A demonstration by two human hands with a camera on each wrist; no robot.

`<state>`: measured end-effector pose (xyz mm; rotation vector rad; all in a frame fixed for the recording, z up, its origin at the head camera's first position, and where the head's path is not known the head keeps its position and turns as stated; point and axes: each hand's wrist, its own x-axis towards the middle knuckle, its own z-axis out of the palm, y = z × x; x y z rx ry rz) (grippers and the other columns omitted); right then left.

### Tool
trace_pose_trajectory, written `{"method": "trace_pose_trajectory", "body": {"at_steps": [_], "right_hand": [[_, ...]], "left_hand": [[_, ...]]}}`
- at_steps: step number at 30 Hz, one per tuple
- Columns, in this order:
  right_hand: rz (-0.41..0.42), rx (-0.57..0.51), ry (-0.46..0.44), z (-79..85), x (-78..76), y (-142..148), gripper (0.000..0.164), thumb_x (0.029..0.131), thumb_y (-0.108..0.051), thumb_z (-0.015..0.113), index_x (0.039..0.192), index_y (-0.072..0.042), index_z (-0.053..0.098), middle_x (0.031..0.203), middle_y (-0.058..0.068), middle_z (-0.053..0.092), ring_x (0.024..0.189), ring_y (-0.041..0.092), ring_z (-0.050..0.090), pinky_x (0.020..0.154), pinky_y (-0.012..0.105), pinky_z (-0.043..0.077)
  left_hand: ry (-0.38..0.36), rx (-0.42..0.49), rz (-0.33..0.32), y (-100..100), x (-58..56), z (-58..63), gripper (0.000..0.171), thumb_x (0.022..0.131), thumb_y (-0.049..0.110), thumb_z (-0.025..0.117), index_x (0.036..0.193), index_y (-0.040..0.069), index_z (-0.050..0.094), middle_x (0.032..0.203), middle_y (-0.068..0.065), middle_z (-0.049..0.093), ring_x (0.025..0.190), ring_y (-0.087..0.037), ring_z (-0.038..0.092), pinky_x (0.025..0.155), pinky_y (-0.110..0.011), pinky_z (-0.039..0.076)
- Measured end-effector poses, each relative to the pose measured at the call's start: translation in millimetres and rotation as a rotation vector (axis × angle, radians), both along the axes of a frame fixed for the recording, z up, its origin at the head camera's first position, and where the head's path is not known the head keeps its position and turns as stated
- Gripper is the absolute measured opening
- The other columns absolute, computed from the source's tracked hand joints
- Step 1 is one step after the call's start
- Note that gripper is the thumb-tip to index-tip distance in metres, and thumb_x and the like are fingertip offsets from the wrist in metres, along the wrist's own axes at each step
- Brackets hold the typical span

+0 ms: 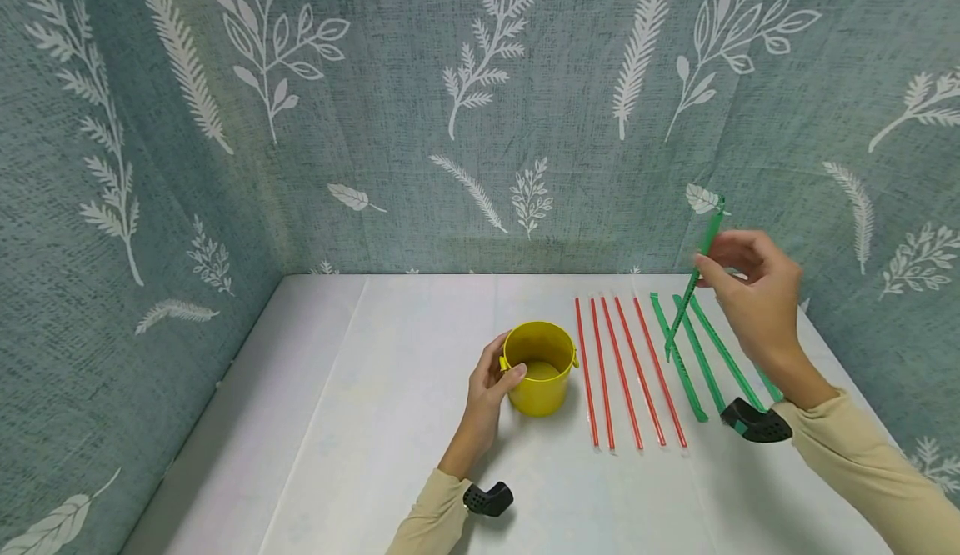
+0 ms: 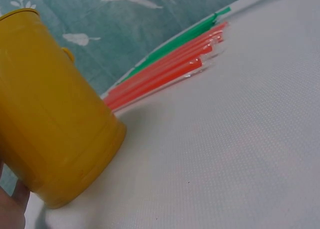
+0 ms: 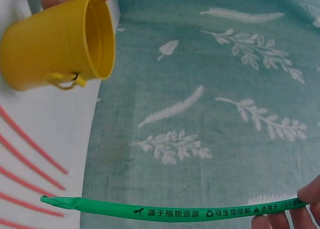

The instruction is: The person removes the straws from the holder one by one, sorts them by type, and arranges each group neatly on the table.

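Note:
My left hand (image 1: 487, 397) grips a yellow bucket (image 1: 542, 397) by its left side, thumb over the rim. The bucket stands upright on the table, and its inside looks bare. My right hand (image 1: 757, 288) pinches a green wrapped straw (image 1: 699, 267) above the table's right part. In the right wrist view this straw (image 3: 175, 211) has dark printing on its wrapper and a twisted end. Below the right hand lie several more green wrapped straws (image 1: 701, 359). Between them and the bucket, several red straws (image 1: 621, 372) in clear wrappers lie side by side.
A white-covered table (image 1: 375, 422) reaches back to a grey-green cloth wall (image 1: 405, 122) with white leaf prints. The same cloth rises along the left and right sides. A black wrist device (image 1: 489, 499) is on each forearm.

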<state>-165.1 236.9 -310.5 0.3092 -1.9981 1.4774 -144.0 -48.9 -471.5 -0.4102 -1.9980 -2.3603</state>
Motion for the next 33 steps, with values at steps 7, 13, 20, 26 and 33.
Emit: {"method": "trace_pose_trajectory", "body": {"at_steps": [7,13,20,26,33], "right_hand": [[-0.08,0.066,-0.031,-4.0,5.1,15.6,0.027,0.076,0.005,0.061,0.103,0.006,0.055,0.084,0.006,0.057,0.07,0.012,0.059,0.058,0.02,0.049],[-0.158,0.101,-0.043,-11.2,10.5,30.8,0.024,0.076,0.004,0.062,0.099,0.006,0.058,0.08,0.002,0.058,0.068,0.006,0.056,0.056,0.014,0.045],[-0.233,0.182,-0.069,-34.1,3.9,61.3,0.025,0.076,-0.002,0.064,0.1,0.0,0.062,0.081,-0.006,0.059,0.07,0.0,0.054,0.059,0.011,0.04],[-0.281,0.251,-0.106,-44.9,-1.6,82.0,0.025,0.077,-0.009,0.065,0.101,-0.001,0.063,0.078,-0.016,0.056,0.068,-0.005,0.051,0.063,0.012,0.035],[-0.327,0.242,-0.169,-74.9,-15.3,112.6,0.026,0.078,-0.014,0.064,0.098,0.003,0.063,0.077,-0.007,0.057,0.066,-0.006,0.046,0.061,0.012,0.034]], "left_hand": [[-0.006,0.017,0.008,0.0,-9.8,-17.6,0.05,0.085,0.022,0.055,0.131,0.023,0.037,0.129,-0.006,0.041,0.117,-0.028,0.038,0.096,-0.033,0.031],[-0.005,0.012,0.002,-0.4,-7.1,-13.6,0.05,0.085,0.023,0.055,0.132,0.023,0.036,0.13,-0.006,0.04,0.118,-0.028,0.037,0.097,-0.036,0.028],[-0.002,0.006,0.009,0.6,-1.9,-2.4,0.05,0.085,0.019,0.054,0.132,0.018,0.036,0.13,-0.011,0.04,0.117,-0.034,0.036,0.096,-0.034,0.03],[0.0,-0.02,0.019,1.4,0.8,2.6,0.051,0.086,0.021,0.053,0.133,0.016,0.034,0.13,-0.012,0.04,0.117,-0.034,0.036,0.095,-0.032,0.031],[-0.007,-0.029,0.021,4.1,-1.8,3.2,0.05,0.086,0.023,0.052,0.133,0.018,0.035,0.13,-0.009,0.04,0.117,-0.03,0.037,0.097,-0.034,0.03]]}}
